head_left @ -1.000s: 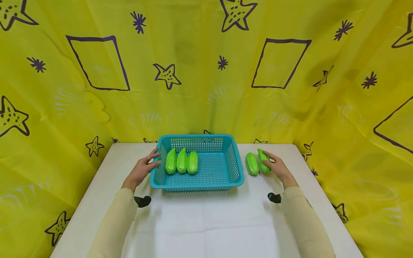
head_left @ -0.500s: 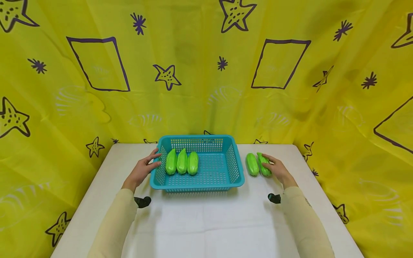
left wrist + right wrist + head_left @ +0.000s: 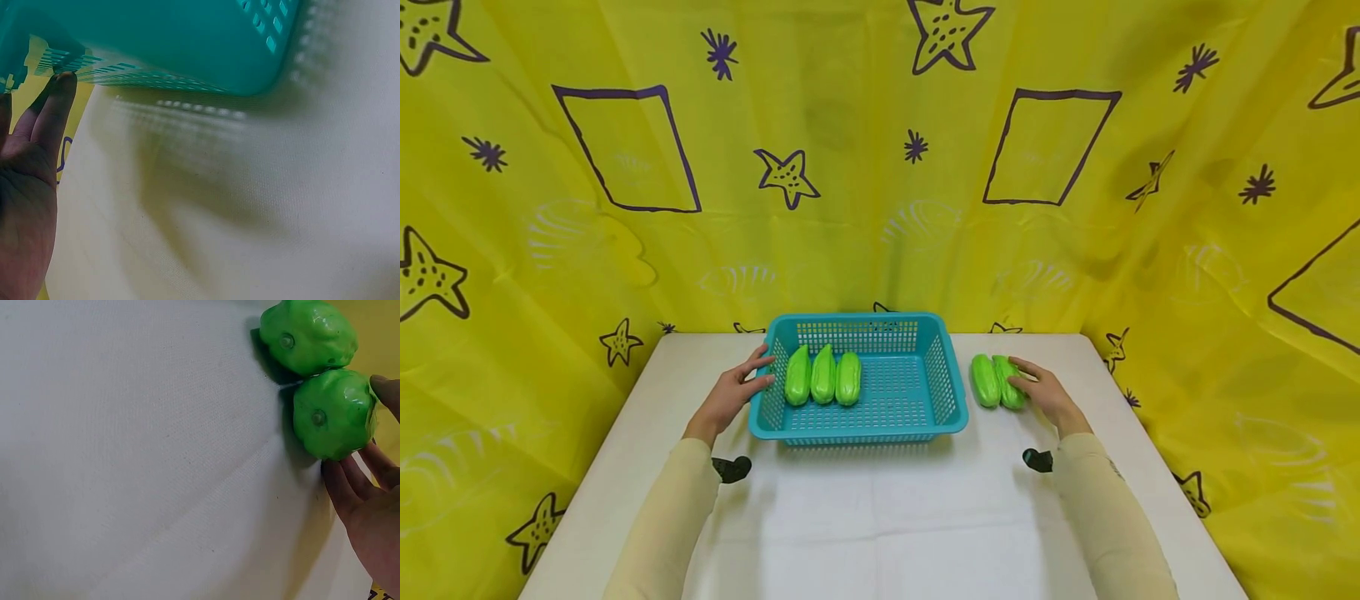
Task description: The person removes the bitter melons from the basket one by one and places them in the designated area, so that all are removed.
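Observation:
A turquoise plastic basket (image 3: 868, 436) stands on the white table, with three glossy ribbed green gourds (image 3: 822, 377) side by side in its left part. My left hand (image 3: 730, 396) is at the basket's left end, its fairly straight fingers touching the rim and end wall; in the left wrist view the fingertips (image 3: 65, 78) meet the perforated wall. Right of the basket, my right hand (image 3: 1045, 396) holds a green gourd (image 3: 334, 415) between thumb and fingers, at its right side. This gourd lies against a second green gourd (image 3: 306, 337), which is on the basket side.
A yellow patterned curtain (image 3: 850, 250) hangs behind the table and along both sides. The white tabletop (image 3: 880, 517) stretches in front of the basket. Dark wrist-worn camera parts (image 3: 732, 469) stick out inward from both sleeves.
The gourd in my right hand has come toward the table's front and left, closing the gap to its neighbour. My left hand and the basket stay in place.

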`<move>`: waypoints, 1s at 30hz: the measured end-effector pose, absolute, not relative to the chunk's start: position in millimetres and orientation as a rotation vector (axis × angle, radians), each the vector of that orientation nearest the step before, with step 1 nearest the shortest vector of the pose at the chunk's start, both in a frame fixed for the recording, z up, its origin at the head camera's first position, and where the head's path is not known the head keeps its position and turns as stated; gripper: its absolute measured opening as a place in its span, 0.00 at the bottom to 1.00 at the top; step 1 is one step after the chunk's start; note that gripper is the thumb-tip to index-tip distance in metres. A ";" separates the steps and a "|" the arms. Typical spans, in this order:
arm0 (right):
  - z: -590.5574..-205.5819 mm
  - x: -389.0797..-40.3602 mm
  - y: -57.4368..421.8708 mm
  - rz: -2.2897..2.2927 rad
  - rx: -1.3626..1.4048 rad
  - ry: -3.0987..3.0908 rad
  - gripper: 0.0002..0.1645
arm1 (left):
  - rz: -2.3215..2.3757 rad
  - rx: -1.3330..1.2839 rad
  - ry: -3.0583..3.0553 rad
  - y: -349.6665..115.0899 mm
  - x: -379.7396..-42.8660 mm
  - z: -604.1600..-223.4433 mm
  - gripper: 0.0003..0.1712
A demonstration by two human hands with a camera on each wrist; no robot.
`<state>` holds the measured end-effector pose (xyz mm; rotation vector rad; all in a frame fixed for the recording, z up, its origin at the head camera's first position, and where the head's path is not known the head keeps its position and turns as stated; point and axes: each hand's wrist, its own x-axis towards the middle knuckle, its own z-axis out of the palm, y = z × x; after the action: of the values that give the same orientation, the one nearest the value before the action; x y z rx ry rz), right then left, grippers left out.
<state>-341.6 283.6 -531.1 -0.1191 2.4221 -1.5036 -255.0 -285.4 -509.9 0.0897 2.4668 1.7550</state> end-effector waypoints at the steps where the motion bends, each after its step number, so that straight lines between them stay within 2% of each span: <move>1: -530.5 -341.5 283.9 -1.498 -0.114 2.425 0.37 | 1.756 0.092 2.466 -285.5 -255.2 -509.9 0.35; 8: -523.8 -342.1 286.0 -1.504 -0.065 2.435 0.37 | 1.767 0.111 2.463 -285.1 -254.4 -506.8 0.35; 19: -510.7 -347.2 281.9 -1.633 -0.018 2.474 0.40 | 1.793 0.093 2.399 -275.5 -242.7 -480.3 0.32; 30: -486.6 -350.8 261.1 -1.685 0.009 2.538 0.41 | 1.753 0.084 2.468 -284.3 -253.7 -507.0 0.32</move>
<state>-350.8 261.1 -486.6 0.0089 2.5383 -1.6852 -253.7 -284.3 -507.0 0.0841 2.4684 1.7526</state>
